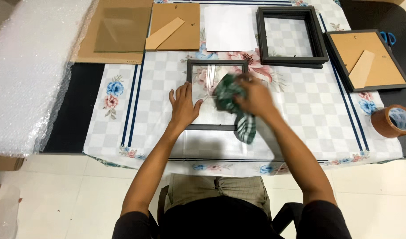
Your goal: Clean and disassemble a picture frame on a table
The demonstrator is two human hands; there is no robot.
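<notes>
Head view, centre: a black picture frame (217,95) with a glass pane lies flat on the checked, flowered tablecloth (300,110), just ahead of the person's seated lap.
Left hand (183,105): open, fingers spread, palm pressed flat on the frame's left side at about 9 o'clock of the glass.
Right hand (255,96): closed around a bunched green checked cloth (233,106), which sits on the glass at about 3 o'clock; a tail of the cloth hangs past the frame's lower right corner. The hand looks blurred.
12 o'clock: a white sheet (229,28) lies at the table's far edge.
1 o'clock: an empty black frame (291,37), cloth pattern showing through it.
2 o'clock: a frame lying face down (366,59) showing its brown backing and stand, with blue scissors (388,37) just beyond.
3 o'clock: a roll of brown tape (394,120) near the table's right edge.
11 o'clock: a brown backing board (174,26) with stand, beside a cardboard sheet (114,31).
9 o'clock: bubble wrap (28,75) piled well apart from the hands.
</notes>
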